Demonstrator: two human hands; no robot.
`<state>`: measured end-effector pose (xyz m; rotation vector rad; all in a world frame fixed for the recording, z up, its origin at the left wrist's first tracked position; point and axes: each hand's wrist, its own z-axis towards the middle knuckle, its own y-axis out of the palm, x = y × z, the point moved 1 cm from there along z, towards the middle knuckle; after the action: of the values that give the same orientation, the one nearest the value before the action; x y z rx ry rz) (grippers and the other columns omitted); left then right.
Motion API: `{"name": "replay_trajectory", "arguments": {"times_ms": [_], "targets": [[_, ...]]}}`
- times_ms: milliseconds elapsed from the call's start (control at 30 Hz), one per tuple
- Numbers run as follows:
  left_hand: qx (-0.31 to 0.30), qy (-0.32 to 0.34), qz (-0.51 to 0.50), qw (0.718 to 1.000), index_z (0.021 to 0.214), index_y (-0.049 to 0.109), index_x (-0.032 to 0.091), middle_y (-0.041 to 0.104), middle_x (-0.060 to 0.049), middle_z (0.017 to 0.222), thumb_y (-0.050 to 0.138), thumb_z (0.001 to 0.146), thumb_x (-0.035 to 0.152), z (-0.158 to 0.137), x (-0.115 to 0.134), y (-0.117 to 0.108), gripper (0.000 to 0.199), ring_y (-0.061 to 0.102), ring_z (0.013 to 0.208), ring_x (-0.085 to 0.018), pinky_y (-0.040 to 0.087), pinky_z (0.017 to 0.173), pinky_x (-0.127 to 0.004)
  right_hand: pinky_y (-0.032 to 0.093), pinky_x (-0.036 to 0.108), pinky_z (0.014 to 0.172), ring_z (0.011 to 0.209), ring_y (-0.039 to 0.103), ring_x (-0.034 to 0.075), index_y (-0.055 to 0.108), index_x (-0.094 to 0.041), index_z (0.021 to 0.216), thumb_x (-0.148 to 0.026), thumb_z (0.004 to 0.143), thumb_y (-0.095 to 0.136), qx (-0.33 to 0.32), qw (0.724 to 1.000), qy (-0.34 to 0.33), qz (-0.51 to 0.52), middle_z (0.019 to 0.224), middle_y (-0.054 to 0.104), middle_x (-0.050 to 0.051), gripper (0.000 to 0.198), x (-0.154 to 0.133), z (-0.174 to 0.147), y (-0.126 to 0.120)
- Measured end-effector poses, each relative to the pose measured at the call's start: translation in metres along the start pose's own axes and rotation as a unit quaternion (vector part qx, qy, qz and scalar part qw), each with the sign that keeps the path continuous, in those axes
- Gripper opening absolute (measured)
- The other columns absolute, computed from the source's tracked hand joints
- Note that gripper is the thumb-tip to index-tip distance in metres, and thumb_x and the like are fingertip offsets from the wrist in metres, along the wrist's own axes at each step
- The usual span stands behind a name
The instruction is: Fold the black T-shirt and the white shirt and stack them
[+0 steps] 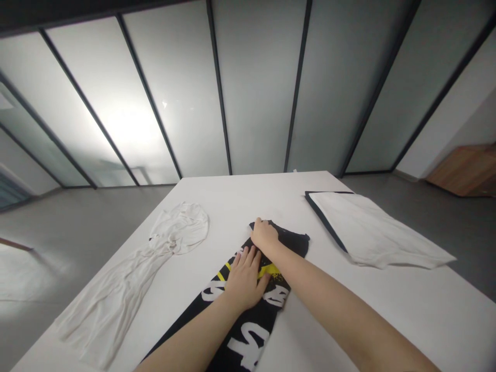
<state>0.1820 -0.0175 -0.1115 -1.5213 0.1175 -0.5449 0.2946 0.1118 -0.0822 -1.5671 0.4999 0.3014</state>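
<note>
A black T-shirt with white lettering and yellow print lies folded lengthwise into a strip on the white table. My left hand rests flat on its printed part, fingers spread. Just beyond it, my right hand has its fingers curled on the shirt's far left corner. The underside of those fingers is hidden. The shirt's near end runs out of view below my left arm.
On the table's left lies a crumpled, twisted white garment. A flat white garment lies at the right over a black one. Frosted glass panels stand behind the table. A wooden piece of furniture is at far right.
</note>
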Motion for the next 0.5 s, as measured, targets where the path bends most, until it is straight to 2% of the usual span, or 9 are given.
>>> {"name": "replay_trajectory", "arguments": {"times_ms": [67, 133, 200, 267, 367, 500], "targets": [[0.005, 0.002, 0.000, 1.000, 0.164, 0.040, 0.013, 0.034, -0.014, 0.172, 0.035, 0.107, 0.056, -0.001, -0.002, 0.003, 0.072, 0.026, 0.161, -0.034, 0.024, 0.131, -0.056, 0.052, 0.043, 0.101, 0.119, 0.068, 0.035, 0.063, -0.011, 0.124, -0.013, 0.092, 0.063, -0.012, 0.999, 0.022, 0.035, 0.123, 0.069, 0.025, 0.032, 0.008, 0.016, -0.004], [0.012, 0.006, 0.001, 1.000, 0.165, 0.039, 0.012, 0.033, -0.014, 0.172, 0.031, 0.107, 0.059, -0.001, -0.005, 0.006, 0.075, 0.025, 0.162, -0.034, 0.023, 0.131, -0.056, 0.058, 0.041, 0.089, 0.104, 0.074, 0.033, 0.066, -0.012, 0.111, -0.015, 0.092, 0.063, -0.035, 0.995, 0.049, 0.084, 0.104, 0.074, 0.022, 0.019, 0.020, 0.030, -0.010], [0.017, 0.010, 0.003, 1.000, 0.166, 0.038, 0.012, 0.033, -0.014, 0.172, 0.030, 0.108, 0.059, -0.001, -0.006, 0.008, 0.075, 0.025, 0.162, -0.034, 0.022, 0.131, -0.056, 0.061, 0.037, 0.074, 0.084, 0.075, 0.029, 0.067, -0.014, 0.099, -0.018, 0.092, 0.063, -0.062, 0.985, 0.071, 0.141, 0.084, 0.074, 0.016, 0.009, 0.034, 0.041, -0.016], [0.018, 0.014, 0.006, 1.000, 0.165, 0.039, 0.012, 0.034, -0.015, 0.172, 0.030, 0.108, 0.059, -0.001, -0.006, 0.009, 0.074, 0.025, 0.162, -0.034, 0.023, 0.131, -0.057, 0.061, 0.033, 0.064, 0.070, 0.072, 0.024, 0.066, -0.015, 0.096, -0.022, 0.093, 0.062, -0.084, 0.973, 0.085, 0.197, 0.071, 0.071, 0.010, 0.008, 0.045, 0.047, -0.019], [0.022, 0.023, 0.010, 0.999, 0.164, 0.041, 0.013, 0.036, -0.015, 0.171, 0.031, 0.108, 0.057, 0.000, -0.005, 0.010, 0.072, 0.026, 0.161, -0.035, 0.024, 0.130, -0.058, 0.061, 0.032, 0.060, 0.063, 0.069, 0.021, 0.065, -0.016, 0.096, -0.030, 0.097, 0.059, -0.103, 0.957, 0.102, 0.252, 0.067, 0.069, 0.007, 0.016, 0.053, 0.049, -0.020], [0.036, 0.033, 0.017, 0.999, 0.164, 0.042, 0.014, 0.038, -0.015, 0.170, 0.032, 0.108, 0.056, 0.000, -0.006, 0.013, 0.070, 0.028, 0.160, -0.036, 0.025, 0.130, -0.060, 0.061, 0.033, 0.061, 0.069, 0.071, 0.022, 0.067, -0.016, 0.096, -0.048, 0.099, 0.058, -0.115, 0.953, 0.117, 0.254, 0.074, 0.071, 0.009, 0.034, 0.052, 0.051, -0.022]]}}
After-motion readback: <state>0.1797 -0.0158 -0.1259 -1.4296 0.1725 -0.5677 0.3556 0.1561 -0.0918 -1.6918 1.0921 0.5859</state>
